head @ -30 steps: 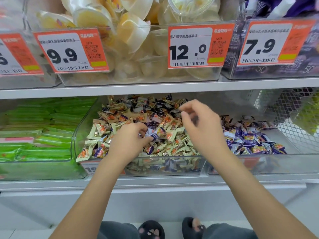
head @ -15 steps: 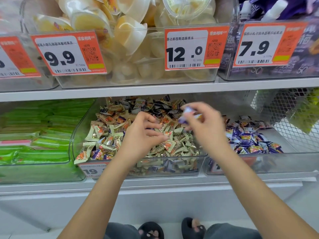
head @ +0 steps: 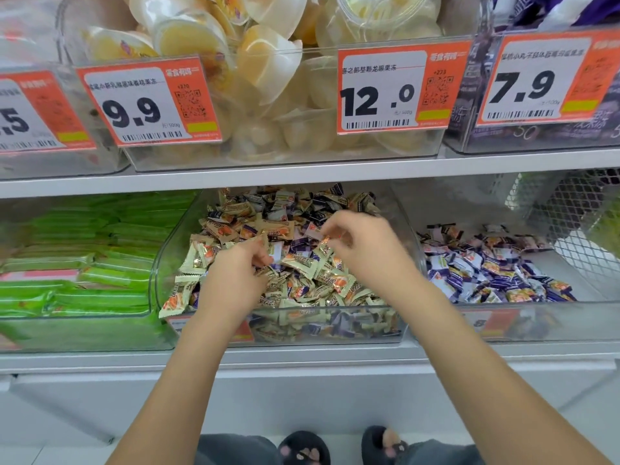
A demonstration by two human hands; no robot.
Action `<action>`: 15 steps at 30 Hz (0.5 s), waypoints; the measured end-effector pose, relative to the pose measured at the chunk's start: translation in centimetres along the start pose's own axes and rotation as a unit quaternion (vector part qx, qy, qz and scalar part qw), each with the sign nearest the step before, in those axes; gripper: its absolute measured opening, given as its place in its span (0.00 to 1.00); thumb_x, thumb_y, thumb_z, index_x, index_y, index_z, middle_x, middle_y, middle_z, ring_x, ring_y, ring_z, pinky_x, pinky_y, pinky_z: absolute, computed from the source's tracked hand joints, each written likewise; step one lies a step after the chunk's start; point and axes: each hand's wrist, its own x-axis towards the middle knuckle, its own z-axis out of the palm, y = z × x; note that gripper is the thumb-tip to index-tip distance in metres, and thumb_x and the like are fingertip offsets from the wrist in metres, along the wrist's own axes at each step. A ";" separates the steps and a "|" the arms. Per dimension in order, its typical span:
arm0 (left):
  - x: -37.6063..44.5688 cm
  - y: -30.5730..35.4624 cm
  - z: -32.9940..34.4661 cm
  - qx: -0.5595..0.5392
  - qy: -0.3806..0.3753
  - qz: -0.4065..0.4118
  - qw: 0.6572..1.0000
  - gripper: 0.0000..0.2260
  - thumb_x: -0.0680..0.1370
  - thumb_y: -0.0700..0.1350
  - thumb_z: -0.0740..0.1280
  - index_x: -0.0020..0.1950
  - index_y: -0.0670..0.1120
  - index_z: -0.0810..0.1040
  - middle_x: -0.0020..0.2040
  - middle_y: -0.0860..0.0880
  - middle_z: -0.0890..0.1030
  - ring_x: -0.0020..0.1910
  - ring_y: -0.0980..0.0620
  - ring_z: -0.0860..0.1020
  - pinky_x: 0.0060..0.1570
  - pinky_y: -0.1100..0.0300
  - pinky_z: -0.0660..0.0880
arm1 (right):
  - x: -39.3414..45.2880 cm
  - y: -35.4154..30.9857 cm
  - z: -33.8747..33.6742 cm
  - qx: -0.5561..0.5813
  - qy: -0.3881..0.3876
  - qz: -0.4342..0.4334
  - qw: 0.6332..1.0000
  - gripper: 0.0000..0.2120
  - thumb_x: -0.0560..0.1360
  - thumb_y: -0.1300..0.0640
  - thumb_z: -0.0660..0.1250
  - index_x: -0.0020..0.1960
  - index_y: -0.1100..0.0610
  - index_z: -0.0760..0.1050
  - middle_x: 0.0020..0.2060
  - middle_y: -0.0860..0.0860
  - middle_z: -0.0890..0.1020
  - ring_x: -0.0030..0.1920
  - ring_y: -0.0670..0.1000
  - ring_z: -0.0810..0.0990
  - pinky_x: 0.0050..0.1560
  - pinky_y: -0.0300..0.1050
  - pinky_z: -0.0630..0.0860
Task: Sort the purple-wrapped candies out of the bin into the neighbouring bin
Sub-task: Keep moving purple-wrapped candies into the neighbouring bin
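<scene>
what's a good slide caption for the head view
Both hands, left hand and right hand, dig through the mixed candy bin beside the purple candy bin.

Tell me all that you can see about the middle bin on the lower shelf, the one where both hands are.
The middle bin is clear plastic with rounded corners and a low front wall. It stands on the lower shelf between a bin of green packs and a bin of purple candies. Beige candies fill it, with some purple candies mixed in. An orange label, partly hidden, sits on its front. The left hand and right hand reach into the pile.
</scene>
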 end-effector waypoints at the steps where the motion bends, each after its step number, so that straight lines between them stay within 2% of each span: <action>1: 0.0 -0.1 0.0 0.009 -0.023 0.008 1.000 0.11 0.70 0.36 0.72 0.44 0.51 0.76 0.41 0.56 0.77 0.41 0.57 0.76 0.39 0.59 0.72 | 0.3 -0.2 1.3 -0.008 -0.060 -0.011 0.998 0.12 0.75 0.59 0.67 0.58 0.49 0.77 0.58 0.47 0.80 0.56 0.48 0.78 0.57 0.48 0.76; 4: -0.2 -0.4 0.0 0.055 -0.109 0.060 0.991 0.10 0.70 0.46 0.75 0.49 0.51 0.81 0.51 0.52 0.80 0.52 0.52 0.77 0.53 0.56 0.74 | 1.3 -0.3 4.1 -0.048 -0.229 -0.013 0.972 0.24 0.72 0.53 0.72 0.66 0.46 0.70 0.66 0.48 0.72 0.62 0.52 0.74 0.60 0.53 0.73; 6: -0.2 -0.8 0.0 0.058 -0.123 0.084 0.987 0.10 0.70 0.51 0.74 0.50 0.52 0.82 0.53 0.52 0.81 0.53 0.52 0.76 0.55 0.55 0.73 | 1.9 0.0 5.0 -0.097 -0.275 -0.030 0.956 0.26 0.70 0.49 0.73 0.66 0.41 0.68 0.65 0.47 0.70 0.62 0.51 0.71 0.59 0.50 0.71; 9: -0.1 -1.2 -0.1 0.022 -0.117 0.101 0.988 0.07 0.70 0.54 0.73 0.46 0.56 0.81 0.50 0.55 0.80 0.50 0.55 0.75 0.52 0.57 0.72 | 2.6 0.8 4.9 -0.101 -0.258 -0.047 0.960 0.15 0.72 0.55 0.72 0.54 0.40 0.75 0.61 0.45 0.72 0.59 0.50 0.73 0.55 0.49 0.74; 11: 0.1 -1.1 0.1 -0.012 -0.115 0.114 0.987 0.05 0.71 0.54 0.73 0.43 0.58 0.80 0.46 0.59 0.78 0.47 0.59 0.75 0.47 0.63 0.70 | 2.8 1.5 3.9 -0.055 -0.253 -0.026 0.966 0.12 0.73 0.58 0.71 0.46 0.40 0.76 0.59 0.41 0.73 0.55 0.47 0.76 0.51 0.47 0.77; 12: 0.1 -0.7 0.3 -0.032 -0.121 0.125 0.984 0.04 0.71 0.54 0.73 0.43 0.58 0.80 0.45 0.60 0.79 0.45 0.61 0.75 0.45 0.67 0.69 | 2.8 1.7 3.1 -0.028 -0.245 -0.013 0.969 0.13 0.73 0.58 0.71 0.43 0.39 0.76 0.57 0.38 0.74 0.51 0.43 0.76 0.46 0.42 0.76; 13: 0.1 -0.1 0.6 -0.055 -0.136 0.137 0.980 0.03 0.71 0.54 0.73 0.43 0.57 0.81 0.44 0.60 0.80 0.44 0.62 0.75 0.43 0.70 0.69 | 2.7 1.8 2.1 -0.006 -0.230 -0.004 0.973 0.12 0.73 0.57 0.72 0.42 0.39 0.76 0.54 0.37 0.76 0.47 0.40 0.75 0.41 0.38 0.73; 15: 0.0 1.4 1.3 -0.088 -0.191 0.163 0.964 0.04 0.72 0.54 0.72 0.43 0.56 0.83 0.41 0.59 0.81 0.41 0.63 0.77 0.42 0.69 0.71 | 2.3 2.1 0.4 0.047 -0.216 0.007 0.975 0.10 0.73 0.58 0.71 0.40 0.42 0.79 0.43 0.39 0.81 0.40 0.38 0.75 0.40 0.37 0.71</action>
